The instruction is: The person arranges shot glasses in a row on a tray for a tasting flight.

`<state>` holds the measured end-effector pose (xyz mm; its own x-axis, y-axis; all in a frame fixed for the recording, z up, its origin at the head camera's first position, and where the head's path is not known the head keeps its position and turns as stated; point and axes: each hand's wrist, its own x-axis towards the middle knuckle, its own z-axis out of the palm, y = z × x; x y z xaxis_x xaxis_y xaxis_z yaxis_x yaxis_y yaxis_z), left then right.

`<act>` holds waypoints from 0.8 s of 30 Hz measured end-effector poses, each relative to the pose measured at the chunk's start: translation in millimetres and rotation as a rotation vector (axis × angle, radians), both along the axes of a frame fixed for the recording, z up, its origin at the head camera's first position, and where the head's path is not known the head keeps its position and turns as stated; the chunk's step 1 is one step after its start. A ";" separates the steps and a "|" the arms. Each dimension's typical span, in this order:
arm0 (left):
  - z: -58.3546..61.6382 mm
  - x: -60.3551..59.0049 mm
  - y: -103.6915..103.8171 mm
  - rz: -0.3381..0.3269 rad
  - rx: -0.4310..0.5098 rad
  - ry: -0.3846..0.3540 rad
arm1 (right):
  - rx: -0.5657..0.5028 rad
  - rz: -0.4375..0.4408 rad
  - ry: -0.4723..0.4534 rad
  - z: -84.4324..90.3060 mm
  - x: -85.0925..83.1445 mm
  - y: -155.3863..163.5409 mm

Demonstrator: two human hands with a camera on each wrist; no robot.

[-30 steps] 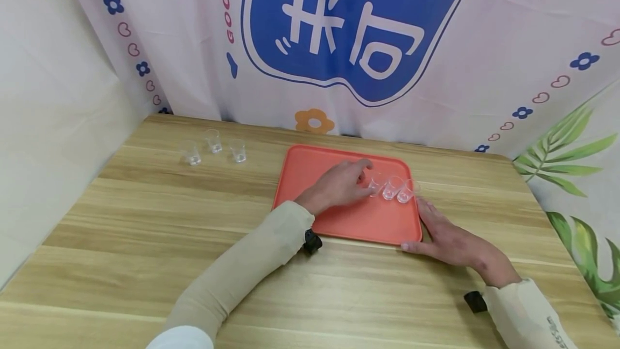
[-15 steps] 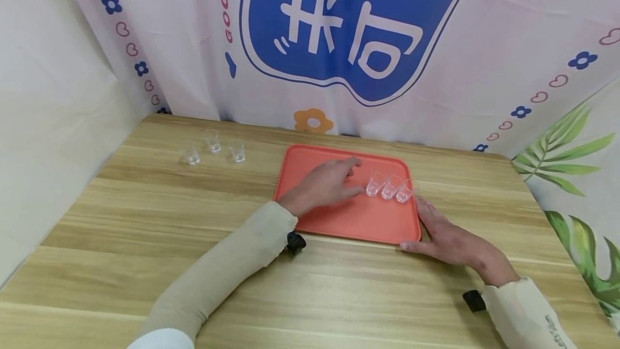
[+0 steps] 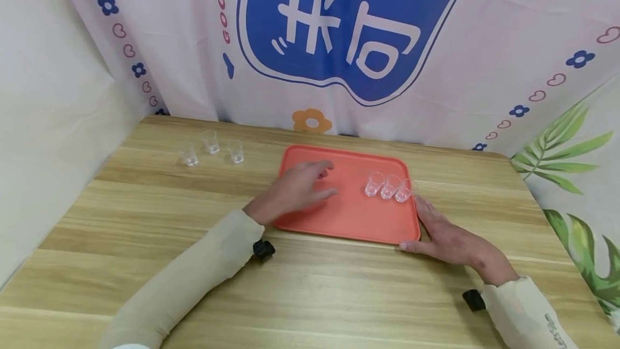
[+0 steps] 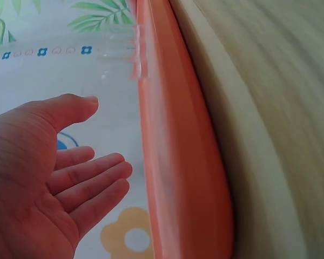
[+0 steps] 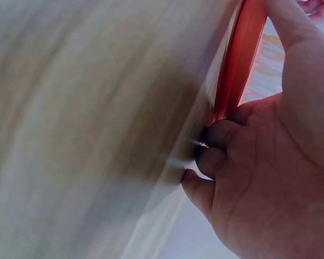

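A red rectangular tray [image 3: 353,220] lies on the wooden table. Three small clear cups, among them the leftmost cup [image 3: 373,186], stand in a row near its right side. My left hand [image 3: 296,188] is over the tray's left part, thumb and fingers apart, holding nothing; the left wrist view shows its palm [image 4: 27,172] beside the tray wall [image 4: 191,162]. My right hand [image 3: 449,239] rests at the tray's front right corner, fingers along the right edge and thumb at the front. In the right wrist view its fingertips [image 5: 197,186] reach down by the tabletop.
Another group of three clear cups stands at the back left of the table, such as the nearest one [image 3: 190,156]. Behind the table hangs a printed cloth [image 3: 194,69]. Bare wood [image 3: 339,295] lies in front of the tray.
My left hand has drawn back leftward from the row of cups across the tray, leaving the cups standing. The right hand has stayed at the tray's corner.
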<state>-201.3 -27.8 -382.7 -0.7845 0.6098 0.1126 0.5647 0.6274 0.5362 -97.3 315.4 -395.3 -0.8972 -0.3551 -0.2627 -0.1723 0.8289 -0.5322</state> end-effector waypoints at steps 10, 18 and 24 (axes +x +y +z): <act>4.3 4.9 -42.9 0.041 0.009 0.080 | 0.010 -0.007 -0.015 1.5 2.8 -0.6; 13.6 4.3 -84.4 0.088 0.051 0.082 | 0.007 -0.005 -0.013 3.5 3.3 -0.6; 17.9 4.4 -111.3 0.143 0.043 0.142 | 0.007 -0.005 -0.011 3.3 2.7 -0.8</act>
